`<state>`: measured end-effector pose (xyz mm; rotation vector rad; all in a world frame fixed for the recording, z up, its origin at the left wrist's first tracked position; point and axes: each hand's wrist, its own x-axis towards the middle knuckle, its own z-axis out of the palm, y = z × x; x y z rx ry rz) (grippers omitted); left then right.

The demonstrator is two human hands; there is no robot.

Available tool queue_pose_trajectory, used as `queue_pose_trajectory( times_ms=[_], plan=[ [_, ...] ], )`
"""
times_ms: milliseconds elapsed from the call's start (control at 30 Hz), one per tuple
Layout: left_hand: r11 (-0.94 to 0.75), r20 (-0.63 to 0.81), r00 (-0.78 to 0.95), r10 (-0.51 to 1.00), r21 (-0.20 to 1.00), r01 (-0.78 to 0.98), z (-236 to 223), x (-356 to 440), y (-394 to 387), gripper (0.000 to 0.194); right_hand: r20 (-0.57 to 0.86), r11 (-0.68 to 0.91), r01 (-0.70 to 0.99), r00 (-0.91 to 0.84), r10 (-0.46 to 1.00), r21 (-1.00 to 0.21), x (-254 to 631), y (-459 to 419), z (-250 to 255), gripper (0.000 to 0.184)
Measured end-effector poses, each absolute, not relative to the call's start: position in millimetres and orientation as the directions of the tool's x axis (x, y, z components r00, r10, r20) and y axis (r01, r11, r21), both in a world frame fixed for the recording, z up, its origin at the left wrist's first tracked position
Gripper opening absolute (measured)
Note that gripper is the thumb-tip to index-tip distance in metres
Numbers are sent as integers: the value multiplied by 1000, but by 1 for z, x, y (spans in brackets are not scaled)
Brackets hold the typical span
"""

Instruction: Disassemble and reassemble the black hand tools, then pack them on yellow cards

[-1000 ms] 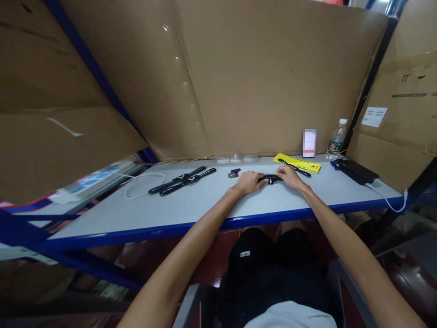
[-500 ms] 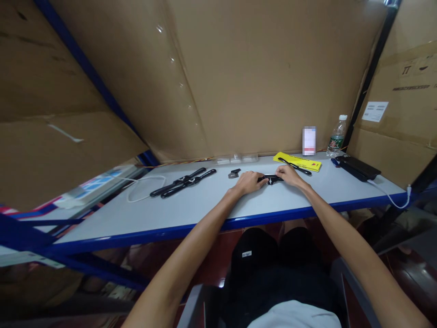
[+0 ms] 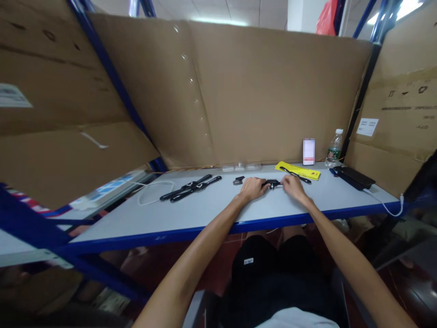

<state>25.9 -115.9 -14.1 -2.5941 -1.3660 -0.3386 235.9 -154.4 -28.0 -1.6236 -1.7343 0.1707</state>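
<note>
A black spokeshave (image 3: pixel 272 183) lies low over the table between my hands, its middle part showing and its handle ends mostly hidden. My left hand (image 3: pixel 253 188) is closed around its left side. At its right side is my right hand (image 3: pixel 292 187), fingers bent together on that end and slightly blurred. Just left of my left hand are small dark metal pieces (image 3: pixel 238 181). Farther left, one black spokeshave (image 3: pixel 186 187) rests beside a second spokeshave (image 3: pixel 196 188). Another slim black handled tool (image 3: pixel 295 175) lies across a yellow printed sheet (image 3: pixel 312 174) behind my right hand.
Along the back stand clear plastic pieces (image 3: pixel 240 167), a phone (image 3: pixel 308 151) and a water bottle (image 3: pixel 333 148). A black case (image 3: pixel 355 177) with a white cable lies at right. A power strip (image 3: pixel 111 187) sits at left. Cardboard walls (image 3: pixel 273 95) enclose the table.
My view has tilted up, bringing the ceiling into sight. My right hand has shifted slightly right along the spokeshave; my left hand keeps its hold.
</note>
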Motion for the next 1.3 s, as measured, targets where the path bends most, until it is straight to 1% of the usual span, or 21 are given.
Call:
queue_pose_trajectory(
  times_ms=[33,100,200,333,367,467,533,633,767,1033,1300],
  plan=[
    [-558,284,550,786,-60,828,-14,26,-117,50,371,167,845,39,928,-508,230,-158,-30,24],
    [-556,283,546,788,-54,830,-14,26,-117,50,354,160,900,-6,935,-406,219,-163,-33,28],
    [-553,299,539,788,-44,832,-15,27,-115,51,336,154,932,-37,941,-328,212,-164,-31,34],
    [-555,306,534,788,-21,832,-16,26,-112,51,321,92,973,-19,947,-213,217,-164,-21,23],
    [-557,303,533,790,-10,831,-16,26,-111,51,327,87,981,-26,944,-172,220,-164,-19,24],
    [-563,303,531,792,26,826,-18,25,-108,51,319,133,989,-107,942,-58,225,-163,-12,37],
    [-565,304,530,792,37,824,-18,25,-107,51,285,192,981,-182,941,-5,227,-161,-9,33],
    [-561,301,528,794,30,827,-19,25,-107,51,266,254,967,-249,931,18,228,-158,-9,26],
    [-559,292,527,798,33,829,-19,24,-106,50,275,260,965,-256,927,20,229,-156,-13,29],
    [-540,281,510,813,35,841,-22,23,-104,49,228,260,957,-285,931,131,226,-160,-9,33],
    [-538,264,517,814,6,843,-22,23,-103,51,212,254,960,-275,938,122,225,-160,-9,34]
  ],
)
